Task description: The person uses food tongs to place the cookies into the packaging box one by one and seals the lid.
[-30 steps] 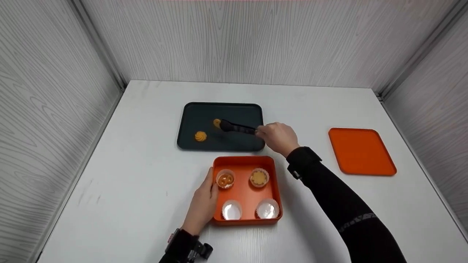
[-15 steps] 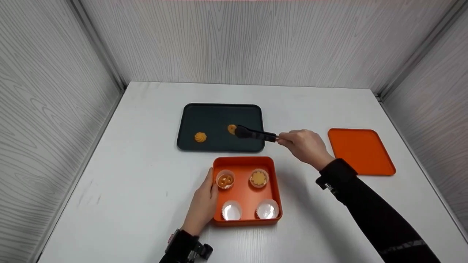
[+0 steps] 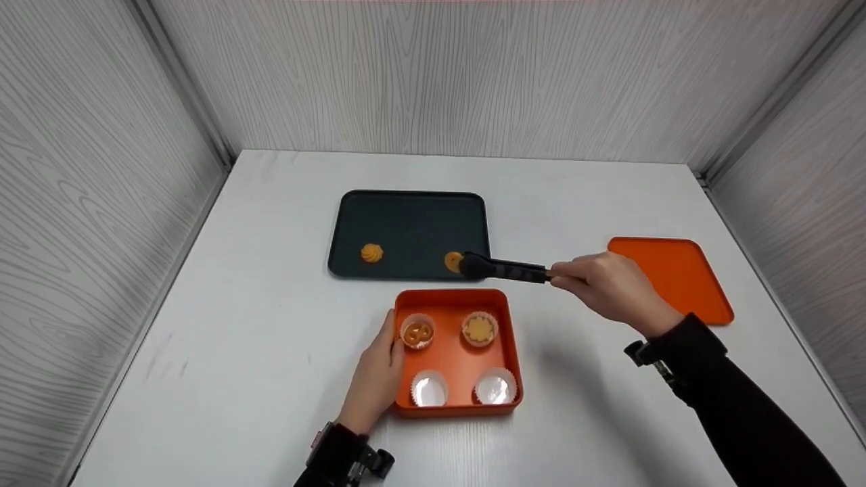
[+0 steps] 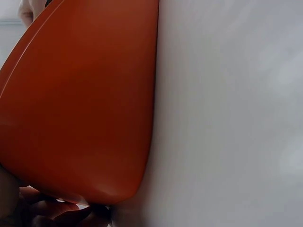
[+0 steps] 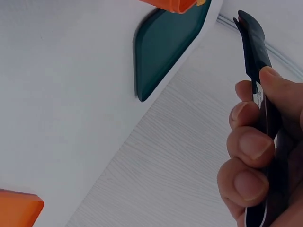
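My right hand [image 3: 612, 287] grips black tongs [image 3: 507, 269], fingers wrapped round the handles in the right wrist view. Pinched at their tips is a round golden cookie [image 3: 452, 262], over the near right part of the dark green tray [image 3: 406, 220] in the head view. A swirled cookie [image 3: 371, 253] lies at the tray's left. With my left hand [image 3: 372, 375] I hold the left wall of an orange box [image 3: 454, 368]. Inside it, one paper cup holds a pretzel-shaped cookie [image 3: 417, 333] and another a flower-shaped cookie [image 3: 480, 329]. Two bare paper cups [image 3: 429, 390] sit at the near side.
A flat orange tray [image 3: 676, 281] lies on the right of the white table [image 3: 237, 304], partly behind my right hand in the head view. Wood-grained panels [image 3: 433, 81] close off the back and both sides.
My right hand has moved right and toward me with the tongs, bringing the round cookie from mid-tray to its near right edge. The left hand and box have stayed in place.
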Demonstrator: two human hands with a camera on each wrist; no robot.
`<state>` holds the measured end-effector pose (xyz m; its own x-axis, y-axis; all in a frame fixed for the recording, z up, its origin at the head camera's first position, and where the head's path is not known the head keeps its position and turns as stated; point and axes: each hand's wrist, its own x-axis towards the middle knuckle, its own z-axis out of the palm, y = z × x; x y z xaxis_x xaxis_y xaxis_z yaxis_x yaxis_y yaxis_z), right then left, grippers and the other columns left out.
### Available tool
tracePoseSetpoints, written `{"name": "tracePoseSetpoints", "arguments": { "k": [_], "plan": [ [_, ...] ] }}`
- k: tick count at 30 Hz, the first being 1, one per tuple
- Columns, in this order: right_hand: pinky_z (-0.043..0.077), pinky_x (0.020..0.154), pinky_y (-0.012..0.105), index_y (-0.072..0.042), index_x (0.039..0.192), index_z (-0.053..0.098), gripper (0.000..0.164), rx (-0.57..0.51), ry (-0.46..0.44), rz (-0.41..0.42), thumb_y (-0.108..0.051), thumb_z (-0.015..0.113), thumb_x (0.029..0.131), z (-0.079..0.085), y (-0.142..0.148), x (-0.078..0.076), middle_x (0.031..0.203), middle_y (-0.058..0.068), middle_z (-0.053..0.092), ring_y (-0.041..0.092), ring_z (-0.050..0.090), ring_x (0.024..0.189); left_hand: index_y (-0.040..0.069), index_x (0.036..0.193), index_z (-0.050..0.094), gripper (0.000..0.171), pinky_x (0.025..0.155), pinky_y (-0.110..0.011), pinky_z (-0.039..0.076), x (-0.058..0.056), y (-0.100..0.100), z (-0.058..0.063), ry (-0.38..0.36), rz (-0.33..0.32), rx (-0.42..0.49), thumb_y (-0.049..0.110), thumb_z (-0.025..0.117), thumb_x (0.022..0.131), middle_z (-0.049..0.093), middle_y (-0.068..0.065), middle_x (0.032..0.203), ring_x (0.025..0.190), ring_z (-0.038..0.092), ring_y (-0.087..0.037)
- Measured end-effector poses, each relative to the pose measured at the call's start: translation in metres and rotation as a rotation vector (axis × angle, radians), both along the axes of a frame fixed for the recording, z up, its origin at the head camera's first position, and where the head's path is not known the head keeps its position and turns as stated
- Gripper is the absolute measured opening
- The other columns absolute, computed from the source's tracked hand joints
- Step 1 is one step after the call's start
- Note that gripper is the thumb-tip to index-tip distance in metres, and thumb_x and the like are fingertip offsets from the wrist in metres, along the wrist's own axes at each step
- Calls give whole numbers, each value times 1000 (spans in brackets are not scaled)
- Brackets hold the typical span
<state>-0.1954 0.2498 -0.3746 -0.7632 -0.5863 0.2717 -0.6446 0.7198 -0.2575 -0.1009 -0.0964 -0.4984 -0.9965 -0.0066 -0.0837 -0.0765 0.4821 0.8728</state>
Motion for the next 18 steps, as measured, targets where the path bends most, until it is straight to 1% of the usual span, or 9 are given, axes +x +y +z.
{"name": "tracePoseSetpoints", "arguments": {
  "k": [2, 5, 10, 12, 15, 17, 18],
  "plan": [
    [35, 52, 22, -17, 94, 77, 6, 22, 11, 11, -12, 77, 91, 5, 5, 6, 70, -10, 60, 6, 44, 59, 5, 163, 22, 61, 122, -47, 29, -1, -1, 0, 5, -4, -6, 19, 46, 109, 30, -10, 167, 152, 32, -25],
    [35, 50, 21, -18, 93, 77, 7, 52, 26, 34, -12, 79, 89, 12, 11, 15, 66, -11, 55, 4, 42, 57, 3, 162, 22, 60, 122, -48, 29, -2, -1, -1, 14, -7, -18, 18, 46, 109, 30, -12, 166, 152, 32, -27],
    [36, 49, 19, -19, 94, 78, 9, 117, 38, 76, -13, 81, 87, 23, 18, 28, 66, -14, 56, 1, 42, 57, 2, 162, 23, 60, 122, -49, 29, -5, -2, -2, 16, -11, -37, 17, 46, 109, 32, -14, 165, 151, 33, -28],
    [33, 48, 19, -21, 89, 75, 10, 156, 42, 98, -14, 81, 87, 29, 19, 32, 64, -17, 50, 0, 38, 56, 2, 162, 22, 60, 122, -49, 29, -6, -2, -1, 12, -12, -38, 17, 46, 109, 32, -14, 165, 151, 33, -29],
    [26, 48, 18, -24, 81, 67, 18, 211, 55, 142, -15, 81, 87, 38, 20, 36, 62, -20, 36, -2, 30, 54, 3, 163, 22, 60, 122, -49, 29, -6, -2, -1, 3, -14, -36, 17, 46, 109, 31, -14, 166, 152, 33, -29],
    [23, 48, 17, -24, 77, 62, 23, 247, 54, 166, -16, 81, 86, 44, 19, 39, 61, -19, 30, -2, 26, 53, 3, 163, 22, 60, 123, -49, 29, -7, -2, 0, 0, -15, -36, 17, 45, 109, 31, -13, 166, 152, 33, -29],
    [23, 47, 17, -25, 77, 62, 23, 261, 47, 174, -16, 82, 86, 47, 18, 40, 61, -20, 31, -2, 26, 53, 3, 163, 22, 60, 122, -49, 29, -7, -2, 0, 2, -15, -35, 17, 45, 109, 31, -13, 165, 152, 33, -29]
  ]
}}
